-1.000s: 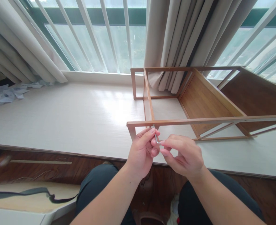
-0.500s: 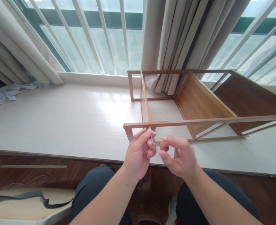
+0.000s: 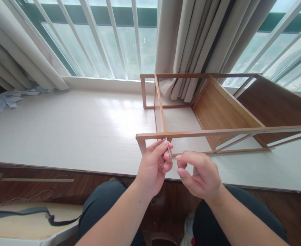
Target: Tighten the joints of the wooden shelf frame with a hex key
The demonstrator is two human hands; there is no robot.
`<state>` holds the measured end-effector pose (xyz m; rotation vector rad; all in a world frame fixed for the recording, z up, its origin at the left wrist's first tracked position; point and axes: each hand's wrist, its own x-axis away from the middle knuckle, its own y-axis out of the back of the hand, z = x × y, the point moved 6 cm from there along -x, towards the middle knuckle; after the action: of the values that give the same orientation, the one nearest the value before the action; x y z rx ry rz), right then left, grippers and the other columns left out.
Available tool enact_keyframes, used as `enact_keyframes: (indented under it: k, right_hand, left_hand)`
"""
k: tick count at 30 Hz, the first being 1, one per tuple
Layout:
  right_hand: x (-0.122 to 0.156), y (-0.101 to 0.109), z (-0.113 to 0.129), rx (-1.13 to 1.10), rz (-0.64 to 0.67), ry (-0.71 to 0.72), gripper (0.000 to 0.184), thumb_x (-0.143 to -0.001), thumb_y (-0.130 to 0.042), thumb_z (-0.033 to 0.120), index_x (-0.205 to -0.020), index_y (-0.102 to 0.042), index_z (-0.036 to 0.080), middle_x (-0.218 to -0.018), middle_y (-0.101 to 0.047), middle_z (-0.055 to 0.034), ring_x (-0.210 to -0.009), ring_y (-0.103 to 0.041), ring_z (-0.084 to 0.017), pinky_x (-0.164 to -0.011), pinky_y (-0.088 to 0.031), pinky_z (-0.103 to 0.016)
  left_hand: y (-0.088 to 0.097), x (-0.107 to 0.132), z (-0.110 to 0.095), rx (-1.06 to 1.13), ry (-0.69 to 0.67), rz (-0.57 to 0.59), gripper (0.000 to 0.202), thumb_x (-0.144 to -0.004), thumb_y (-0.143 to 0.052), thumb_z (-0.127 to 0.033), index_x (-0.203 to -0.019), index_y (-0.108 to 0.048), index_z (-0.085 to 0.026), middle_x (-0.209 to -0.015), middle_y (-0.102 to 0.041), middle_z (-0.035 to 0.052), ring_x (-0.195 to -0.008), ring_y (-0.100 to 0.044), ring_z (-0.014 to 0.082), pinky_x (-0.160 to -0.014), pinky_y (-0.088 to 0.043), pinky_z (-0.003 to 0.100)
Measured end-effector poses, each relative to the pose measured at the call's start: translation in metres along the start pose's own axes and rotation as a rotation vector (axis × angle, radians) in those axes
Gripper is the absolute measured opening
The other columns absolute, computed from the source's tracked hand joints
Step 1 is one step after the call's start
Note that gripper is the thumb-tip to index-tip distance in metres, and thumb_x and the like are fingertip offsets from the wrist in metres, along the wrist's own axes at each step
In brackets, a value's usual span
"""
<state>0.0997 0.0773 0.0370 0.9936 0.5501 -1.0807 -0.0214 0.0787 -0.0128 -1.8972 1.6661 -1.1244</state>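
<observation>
A brown wooden shelf frame [image 3: 217, 131] lies on its side on the pale window ledge [image 3: 76, 130]. My left hand [image 3: 154, 165] pinches a small metal hex key [image 3: 168, 147] whose tip stands against the underside of the frame's near rail, by its left corner. My right hand [image 3: 199, 172] hovers just right of the key with its fingers curled and thumb and forefinger close together; whether it touches the key I cannot tell.
Beige curtains [image 3: 191, 44] hang behind the frame against a barred window [image 3: 109, 37]. Crumpled white paper [image 3: 2, 100] lies at the ledge's far left. My dark-trousered knees [image 3: 101, 205] are below, over a wooden floor; a black strap [image 3: 25, 213] lies on a board at lower left.
The key's bent arm, which pointed toward my right hand, is now turned out of sight; my right hand's fingertips have come off it and dropped slightly.
</observation>
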Motion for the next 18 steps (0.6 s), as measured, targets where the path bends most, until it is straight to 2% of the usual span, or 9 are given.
enact_keyframes:
  k: [2, 6, 10, 11, 13, 16, 18]
  right_hand:
    - [0.002, -0.002, 0.001, -0.006, 0.032, 0.006, 0.021, -0.091, -0.062, 0.011, -0.112, -0.062, 0.019, -0.076, -0.067, -0.0007, -0.063, -0.062, -0.01, -0.062, -0.053, -0.022]
    - [0.002, 0.001, -0.002, 0.033, -0.042, -0.037, 0.03, -0.091, -0.064, 0.012, -0.121, -0.061, 0.018, -0.076, -0.067, 0.0005, -0.062, -0.061, -0.01, -0.06, -0.054, -0.021]
    - [0.0, -0.005, -0.009, 0.099, 0.023, -0.138, 0.007, -0.095, -0.063, 0.015, -0.101, -0.066, 0.017, -0.077, -0.071, -0.0004, -0.062, -0.062, -0.008, -0.06, -0.052, -0.018]
    - [0.001, -0.006, -0.012, 0.054, 0.019, -0.198, 0.005, -0.097, -0.062, 0.019, -0.095, -0.066, 0.017, -0.075, -0.07, -0.0006, -0.062, -0.062, -0.008, -0.059, -0.051, -0.018]
    - [0.005, -0.01, -0.022, -0.122, 0.015, -0.37, 0.018, -0.1, -0.06, 0.027, -0.087, -0.066, 0.016, -0.071, -0.067, -0.0004, -0.061, -0.061, -0.008, -0.059, -0.051, -0.018]
    - [0.02, -0.025, -0.037, -0.501, 0.037, -0.692, 0.036, -0.103, -0.056, 0.041, -0.081, -0.067, 0.014, -0.061, -0.061, 0.0007, -0.054, -0.056, -0.007, -0.054, -0.048, -0.019]
    - [0.028, -0.037, -0.04, -0.742, 0.048, -0.859, 0.043, -0.102, -0.056, 0.048, -0.082, -0.068, 0.013, -0.058, -0.06, 0.0004, -0.049, -0.053, -0.007, -0.048, -0.046, -0.019]
  left_hand:
    - [0.0, 0.0, 0.0, 0.0, 0.0, -0.001, 0.028, -0.081, -0.081, -0.038, -0.083, -0.069, -0.013, -0.056, -0.051, -0.0073, -0.041, -0.045, 0.0011, -0.043, -0.031, 0.013]
    - [-0.001, 0.001, 0.0, 0.009, 0.006, -0.004, 0.028, -0.079, -0.083, -0.037, -0.082, -0.069, -0.013, -0.055, -0.046, -0.0078, -0.041, -0.042, 0.0003, -0.043, -0.029, 0.013]
    - [0.0, 0.001, -0.001, 0.012, 0.009, -0.015, 0.029, -0.077, -0.084, -0.036, -0.08, -0.069, -0.013, -0.052, -0.031, -0.0102, -0.043, -0.028, -0.0016, -0.041, -0.021, 0.012]
    - [0.0, 0.0, -0.001, 0.0, 0.003, -0.014, 0.028, -0.077, -0.084, -0.036, -0.079, -0.069, -0.013, -0.053, -0.028, -0.0105, -0.044, -0.025, -0.0015, -0.041, -0.02, 0.012]
    - [0.0, 0.0, -0.003, -0.032, -0.015, -0.014, 0.027, -0.078, -0.083, -0.036, -0.079, -0.069, -0.013, -0.054, -0.024, -0.0105, -0.045, -0.023, -0.0009, -0.042, -0.02, 0.012]
    - [0.001, -0.002, -0.004, -0.072, -0.039, -0.022, 0.026, -0.079, -0.082, -0.037, -0.079, -0.07, -0.013, -0.053, -0.021, -0.0104, -0.046, -0.021, -0.0002, -0.042, -0.018, 0.013]
    - [0.002, -0.002, -0.006, -0.093, -0.061, -0.033, 0.027, -0.078, -0.082, -0.038, -0.077, -0.071, -0.013, -0.052, -0.02, -0.0105, -0.046, -0.021, -0.0001, -0.042, -0.018, 0.013]
